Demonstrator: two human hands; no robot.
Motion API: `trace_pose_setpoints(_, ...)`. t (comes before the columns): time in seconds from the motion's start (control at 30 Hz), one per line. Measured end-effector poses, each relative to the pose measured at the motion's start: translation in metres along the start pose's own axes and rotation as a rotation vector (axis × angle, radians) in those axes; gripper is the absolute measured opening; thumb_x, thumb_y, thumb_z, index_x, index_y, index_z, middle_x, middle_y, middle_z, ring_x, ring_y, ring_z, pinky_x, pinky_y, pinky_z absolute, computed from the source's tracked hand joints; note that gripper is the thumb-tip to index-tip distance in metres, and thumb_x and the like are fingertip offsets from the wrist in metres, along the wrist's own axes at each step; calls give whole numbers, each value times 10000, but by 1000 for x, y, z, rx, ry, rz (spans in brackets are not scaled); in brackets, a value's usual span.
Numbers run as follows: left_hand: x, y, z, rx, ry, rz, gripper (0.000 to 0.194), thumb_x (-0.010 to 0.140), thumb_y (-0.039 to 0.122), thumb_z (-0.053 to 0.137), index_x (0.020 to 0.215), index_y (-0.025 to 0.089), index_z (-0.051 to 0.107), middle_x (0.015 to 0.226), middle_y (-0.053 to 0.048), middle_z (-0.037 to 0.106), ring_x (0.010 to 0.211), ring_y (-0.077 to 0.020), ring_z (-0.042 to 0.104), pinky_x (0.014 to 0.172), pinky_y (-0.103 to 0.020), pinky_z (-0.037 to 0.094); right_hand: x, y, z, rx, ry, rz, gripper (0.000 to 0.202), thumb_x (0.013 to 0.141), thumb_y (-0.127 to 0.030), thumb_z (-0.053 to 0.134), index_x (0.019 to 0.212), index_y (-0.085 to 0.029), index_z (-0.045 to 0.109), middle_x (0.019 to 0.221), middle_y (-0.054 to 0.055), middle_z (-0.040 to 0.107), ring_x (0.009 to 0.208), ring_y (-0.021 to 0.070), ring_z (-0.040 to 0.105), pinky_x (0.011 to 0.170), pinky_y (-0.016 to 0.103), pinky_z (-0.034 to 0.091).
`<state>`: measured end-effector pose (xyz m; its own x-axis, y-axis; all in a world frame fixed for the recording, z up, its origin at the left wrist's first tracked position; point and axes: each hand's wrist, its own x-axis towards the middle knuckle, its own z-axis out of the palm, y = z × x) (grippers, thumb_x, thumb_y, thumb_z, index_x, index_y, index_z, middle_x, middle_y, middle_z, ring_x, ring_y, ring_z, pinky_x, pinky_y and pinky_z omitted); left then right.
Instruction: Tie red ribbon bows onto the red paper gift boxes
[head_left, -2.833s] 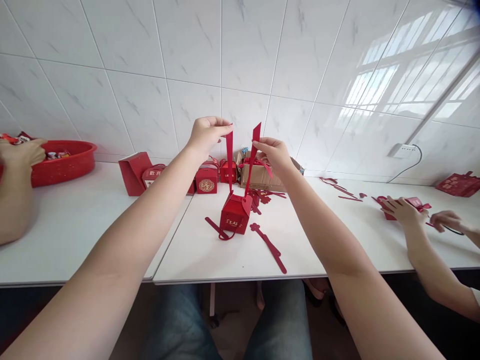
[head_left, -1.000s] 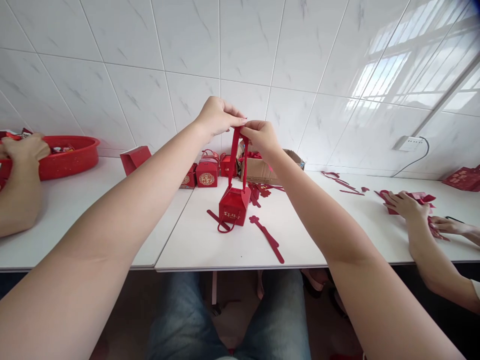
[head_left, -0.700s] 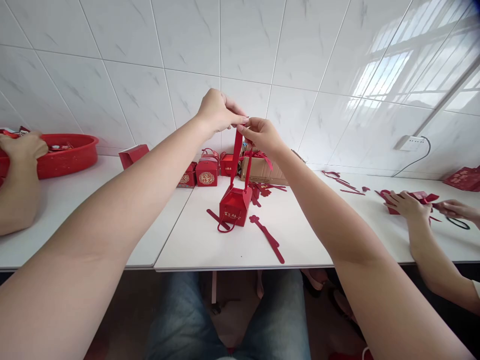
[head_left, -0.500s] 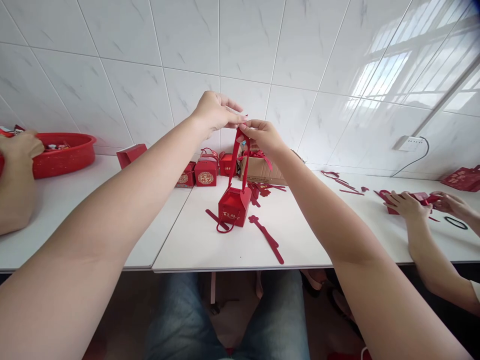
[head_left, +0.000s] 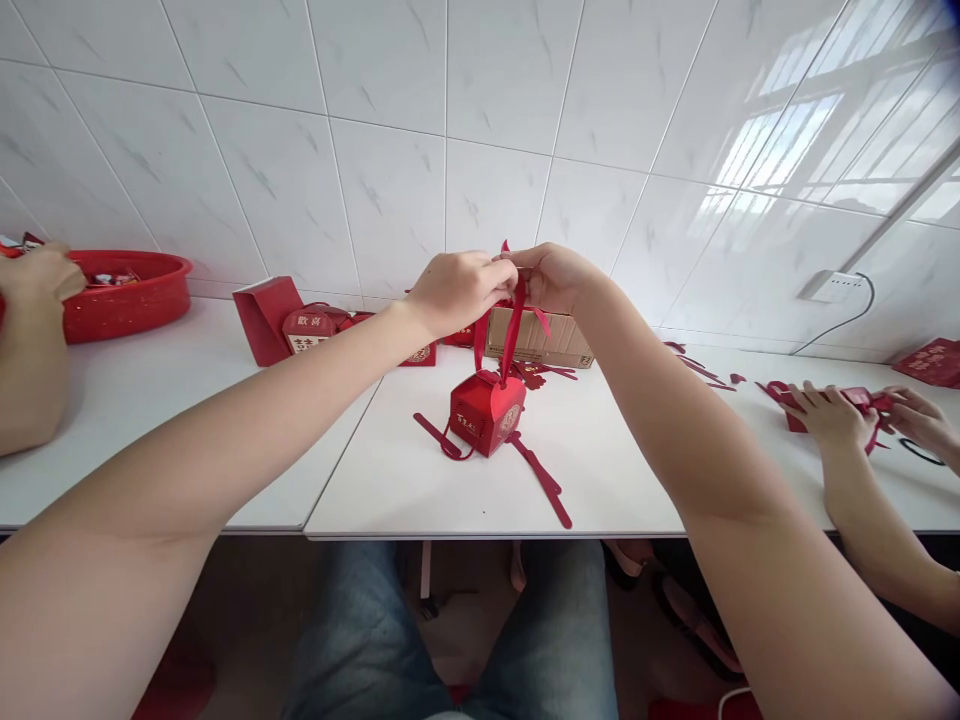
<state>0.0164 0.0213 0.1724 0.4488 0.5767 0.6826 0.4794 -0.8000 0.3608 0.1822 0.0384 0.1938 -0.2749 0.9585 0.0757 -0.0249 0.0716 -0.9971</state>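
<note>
A small red gift box (head_left: 484, 415) with gold lettering sits on the white table, turned so that two of its sides show. From its top a red ribbon (head_left: 512, 335) runs up taut in two strands to my hands. My left hand (head_left: 466, 285) is closed on the ribbon's upper part, its fingertips pressed together. Touching it, my right hand (head_left: 553, 275) pinches the ribbon too, and a short ribbon end sticks up between them. A red cord loops at the box's front lower edge. Beside the box lies a flat red paper strip (head_left: 544, 480).
Behind stand a cardboard box (head_left: 536, 338) and several red gift boxes (head_left: 311, 328). Red paper scraps lie near them. A red basin (head_left: 131, 295) is at far left by another person's arm (head_left: 30, 350). At right, another person's hands (head_left: 832, 415) handle a red box.
My hands have come closer together and shifted right and slightly lower in view with the ribbon. The red box has turned, showing more of its right side.
</note>
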Motion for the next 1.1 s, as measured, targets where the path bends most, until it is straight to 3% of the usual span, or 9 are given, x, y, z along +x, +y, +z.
trace_pose_setpoints(0.1,0,-7,2,-134,93,-58,26,708,241,646,706,215,649,767,-27,669,841,-217,631,820,-347,459,-3,-5,-6,-269,61,-142,134,780,-123,657,653,-153,627,650,41,629,661,156,597,734,346,575)
trace_pose_setpoints(0.2,12,-13,3,-288,206,-252,118,749,235,567,646,196,613,706,-46,659,727,-190,619,750,-347,483,-3,-8,-12,-593,182,-368,200,683,-25,693,581,-171,602,537,12,502,739,208,589,823,459,539)
trace_pose_setpoints(0.27,22,-16,5,-389,142,-426,133,737,241,561,625,189,611,697,-67,669,682,-195,614,714,-370,491,-2,-7,-13,-763,251,-497,251,660,25,670,549,-184,587,540,7,456,817,237,576,875,508,496)
trace_pose_setpoints(0.37,34,-20,9,-535,2,-569,145,705,308,607,641,180,629,782,-97,702,688,-214,629,703,-396,502,-3,-1,-11,-900,274,-658,193,727,-37,641,602,-185,636,696,40,544,888,240,573,918,508,459)
trace_pose_setpoints(0.5,39,-22,8,-770,-131,-536,181,696,371,620,703,191,633,886,-98,717,798,-253,666,744,-421,534,-6,8,-10,-879,223,-823,144,801,-127,605,738,-213,701,932,37,601,956,211,585,935,428,456)
trace_pose_setpoints(0.63,40,-21,2,-835,-232,-524,170,675,360,648,736,202,637,931,-109,721,895,-307,670,760,-481,548,-5,15,-14,-777,188,-881,161,817,-132,584,778,-226,709,971,28,603,973,190,591,914,388,469)
trace_pose_setpoints(0.9,46,-20,-1,-712,-253,-526,192,665,356,693,749,194,636,900,-126,703,872,-316,672,735,-507,544,-1,21,-20,-701,166,-855,110,826,-205,604,819,-228,711,1038,38,622,1071,202,582,958,385,482)
trace_pose_setpoints(1.1,47,-19,6,-815,-258,-519,159,670,314,686,749,204,602,871,-92,676,854,-281,653,691,-450,525,-4,25,-20,-681,179,-880,113,850,-253,606,823,-238,715,1080,33,606,1140,205,562,1017,381,455)
